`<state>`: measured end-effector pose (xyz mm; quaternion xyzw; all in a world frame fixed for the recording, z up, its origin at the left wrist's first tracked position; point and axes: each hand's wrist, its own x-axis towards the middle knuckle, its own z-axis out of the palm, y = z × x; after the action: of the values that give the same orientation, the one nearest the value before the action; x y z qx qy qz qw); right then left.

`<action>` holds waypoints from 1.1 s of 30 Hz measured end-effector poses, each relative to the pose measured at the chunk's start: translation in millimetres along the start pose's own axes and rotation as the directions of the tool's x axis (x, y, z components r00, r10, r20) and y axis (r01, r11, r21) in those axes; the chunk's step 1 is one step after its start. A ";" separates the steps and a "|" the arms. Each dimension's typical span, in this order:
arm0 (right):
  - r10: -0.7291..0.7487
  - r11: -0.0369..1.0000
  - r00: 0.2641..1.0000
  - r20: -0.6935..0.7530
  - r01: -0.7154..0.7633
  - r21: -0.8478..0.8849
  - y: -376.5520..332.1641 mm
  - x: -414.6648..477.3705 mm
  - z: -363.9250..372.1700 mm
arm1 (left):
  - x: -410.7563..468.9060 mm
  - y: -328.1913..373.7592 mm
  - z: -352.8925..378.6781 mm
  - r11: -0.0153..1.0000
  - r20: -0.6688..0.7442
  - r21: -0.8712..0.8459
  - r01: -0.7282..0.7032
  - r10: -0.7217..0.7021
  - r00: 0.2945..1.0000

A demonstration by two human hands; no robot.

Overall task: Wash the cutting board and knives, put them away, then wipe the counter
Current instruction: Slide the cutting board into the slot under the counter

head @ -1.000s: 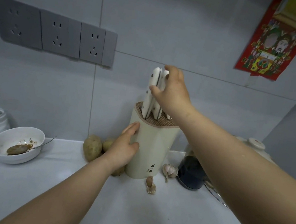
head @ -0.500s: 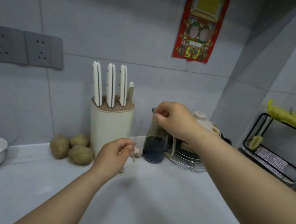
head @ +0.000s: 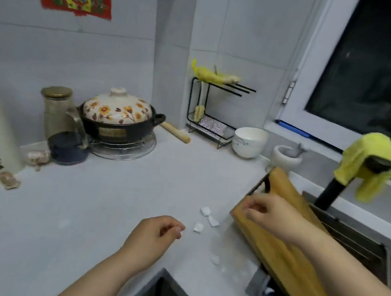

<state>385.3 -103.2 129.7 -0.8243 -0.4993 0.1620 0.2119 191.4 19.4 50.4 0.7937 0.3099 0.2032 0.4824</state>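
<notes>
Wooden, one cutting board (head: 286, 259) leans against the sink (head: 356, 243); right hand (head: 270, 213) at it, grip unclear; left hand (head: 153, 236) loosely curled, empty.

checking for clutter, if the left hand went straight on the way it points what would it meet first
Likely the white scraps on the counter just beyond the left hand, then the cutting board; depth unclear.

One wide-angle camera sits at head height, looking forward and down across the counter (head: 106, 210) into the tiled corner. It hangs close over the near edge, with the sink (head: 356, 241) and window (head: 373, 72) to the right.
</notes>
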 end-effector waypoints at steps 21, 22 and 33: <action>0.579 0.815 0.807 -0.119 -0.571 0.094 207.7 -120.8 80.0 | 24.6 25.7 151.8 0.980 0.118 0.193 -0.053 0.030 0.993; 0.600 0.800 0.793 -0.108 -0.590 0.113 210.2 -121.4 84.8 | 27.4 26.2 156.4 0.967 0.163 0.243 -0.078 0.039 0.986; 0.659 0.744 0.746 -0.100 -0.626 0.233 224.3 -117.3 93.0 | 75.7 40.3 150.7 0.981 -0.080 -0.005 0.193 -0.193 0.978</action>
<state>457.5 -282.7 -58.2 -0.9335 -0.1456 0.1973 0.2615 351.8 -38.7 20.1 0.7517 0.4049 0.1867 0.4860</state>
